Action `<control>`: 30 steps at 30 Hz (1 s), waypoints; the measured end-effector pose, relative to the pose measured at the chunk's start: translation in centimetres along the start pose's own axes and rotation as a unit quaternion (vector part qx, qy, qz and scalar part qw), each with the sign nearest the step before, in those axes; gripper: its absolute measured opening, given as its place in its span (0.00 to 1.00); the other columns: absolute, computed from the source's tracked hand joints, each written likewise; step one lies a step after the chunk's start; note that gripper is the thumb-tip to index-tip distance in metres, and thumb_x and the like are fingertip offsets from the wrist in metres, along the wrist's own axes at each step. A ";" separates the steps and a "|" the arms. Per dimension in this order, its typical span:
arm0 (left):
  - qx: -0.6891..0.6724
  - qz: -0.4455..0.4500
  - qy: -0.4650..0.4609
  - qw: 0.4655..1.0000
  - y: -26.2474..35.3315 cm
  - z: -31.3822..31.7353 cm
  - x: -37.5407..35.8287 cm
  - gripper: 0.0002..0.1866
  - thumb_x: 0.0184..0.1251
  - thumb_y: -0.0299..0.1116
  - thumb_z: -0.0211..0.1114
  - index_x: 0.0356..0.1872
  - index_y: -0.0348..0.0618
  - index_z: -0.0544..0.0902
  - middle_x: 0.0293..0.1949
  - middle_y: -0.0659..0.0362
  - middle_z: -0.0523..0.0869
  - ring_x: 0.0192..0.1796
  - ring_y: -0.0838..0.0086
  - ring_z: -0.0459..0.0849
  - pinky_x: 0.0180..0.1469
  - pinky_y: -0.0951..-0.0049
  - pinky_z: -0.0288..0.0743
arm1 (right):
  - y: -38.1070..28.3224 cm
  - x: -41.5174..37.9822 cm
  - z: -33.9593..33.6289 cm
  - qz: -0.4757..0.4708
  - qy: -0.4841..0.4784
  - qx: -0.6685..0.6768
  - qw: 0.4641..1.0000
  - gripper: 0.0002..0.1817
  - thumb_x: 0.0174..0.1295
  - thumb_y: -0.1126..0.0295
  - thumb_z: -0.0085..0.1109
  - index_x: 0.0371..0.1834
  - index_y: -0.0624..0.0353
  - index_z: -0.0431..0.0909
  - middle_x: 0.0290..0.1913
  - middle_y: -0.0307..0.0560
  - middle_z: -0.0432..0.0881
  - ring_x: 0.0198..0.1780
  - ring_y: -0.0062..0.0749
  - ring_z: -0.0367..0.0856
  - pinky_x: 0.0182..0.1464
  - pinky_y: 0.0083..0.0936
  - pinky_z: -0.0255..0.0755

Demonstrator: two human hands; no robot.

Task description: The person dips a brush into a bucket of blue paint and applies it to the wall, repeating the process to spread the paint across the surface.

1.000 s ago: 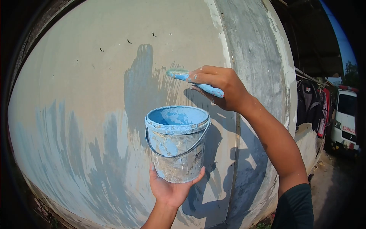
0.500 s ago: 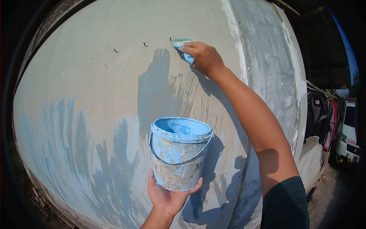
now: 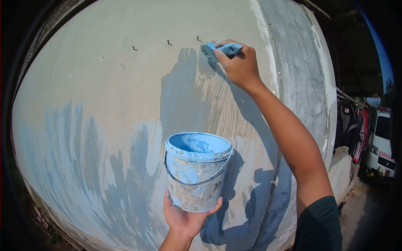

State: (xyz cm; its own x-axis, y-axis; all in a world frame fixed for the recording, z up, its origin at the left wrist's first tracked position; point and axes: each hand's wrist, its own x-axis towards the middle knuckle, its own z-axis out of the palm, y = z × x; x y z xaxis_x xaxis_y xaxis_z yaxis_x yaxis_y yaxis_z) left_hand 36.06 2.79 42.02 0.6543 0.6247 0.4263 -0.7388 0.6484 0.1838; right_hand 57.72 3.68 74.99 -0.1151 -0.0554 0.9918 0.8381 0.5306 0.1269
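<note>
My left hand (image 3: 184, 215) supports a paint bucket (image 3: 194, 190) from below, its fingers and thumb round the base. Blue paint coats the bucket's rim and inside, and its handle hangs down across the front. Higher up, my right hand (image 3: 239, 65) grips a paintbrush (image 3: 229, 49) by its blue-smeared handle. The bristles touch the wall (image 3: 125, 88) just below a nail, leaving a grey-blue wet patch. Streaks of blue and grey-blue cover the wall's lower left and middle; the upper part is bare beige.
Several nails (image 3: 169, 42) stick out of the upper wall. A rough grey pillar (image 3: 295, 62) stands to the right of the painted face. Further right are hanging clothes (image 3: 347, 123) and a parked white vehicle (image 3: 382, 140).
The brush has turned from bristles up to bristles facing left, and a fresh grey-blue patch shows under it. The view has shifted slightly; my left hand still holds the bucket.
</note>
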 end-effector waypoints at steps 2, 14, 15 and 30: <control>-0.007 -0.003 0.002 1.000 0.2 0.0 -0.2 0.44 0.83 0.70 0.29 0.91 0.59 0.52 0.90 0.47 0.53 0.89 0.44 0.56 0.79 0.19 0.52 | 1.0 3.0 2.4 0.056 0.042 0.066 0.995 0.09 0.68 0.71 0.72 0.45 0.66 0.89 0.37 0.50 0.93 0.35 0.34 0.93 0.45 0.30 0.85; -0.017 -0.045 -0.003 0.999 0.0 -2.1 -0.7 0.45 0.82 0.71 0.30 0.91 0.59 0.51 0.90 0.46 0.52 0.89 0.43 0.55 0.80 0.19 0.51 | 8.1 5.5 -6.3 0.173 0.088 0.002 0.981 0.12 0.66 0.67 0.76 0.45 0.65 0.91 0.39 0.50 0.94 0.37 0.31 0.93 0.49 0.31 0.85; -0.020 -0.046 -0.004 0.999 -0.3 -2.5 -0.5 0.45 0.82 0.71 0.30 0.91 0.59 0.51 0.90 0.46 0.52 0.89 0.43 0.55 0.80 0.19 0.51 | 8.4 5.8 -6.7 0.117 0.069 -0.064 0.989 0.11 0.67 0.65 0.76 0.46 0.60 0.92 0.41 0.47 0.94 0.40 0.31 0.92 0.49 0.31 0.84; -0.052 -0.094 -0.065 0.992 -8.7 -6.4 0.6 0.47 0.80 0.74 0.30 0.91 0.59 0.50 0.91 0.48 0.51 0.89 0.41 0.54 0.80 0.21 0.54 | 7.0 -5.6 -12.9 -0.150 -0.236 -0.185 0.942 0.07 0.66 0.75 0.74 0.46 0.55 0.94 0.44 0.49 0.94 0.42 0.45 0.92 0.51 0.36 0.85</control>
State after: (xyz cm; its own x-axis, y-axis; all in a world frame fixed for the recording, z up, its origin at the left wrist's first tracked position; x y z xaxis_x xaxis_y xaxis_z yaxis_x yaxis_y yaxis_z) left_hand 43.97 0.32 34.98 0.7478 0.4309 0.5051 -0.5802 0.7940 0.1816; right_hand 71.08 -3.23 70.48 -0.5273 0.2729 0.8047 0.8487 0.2142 0.4835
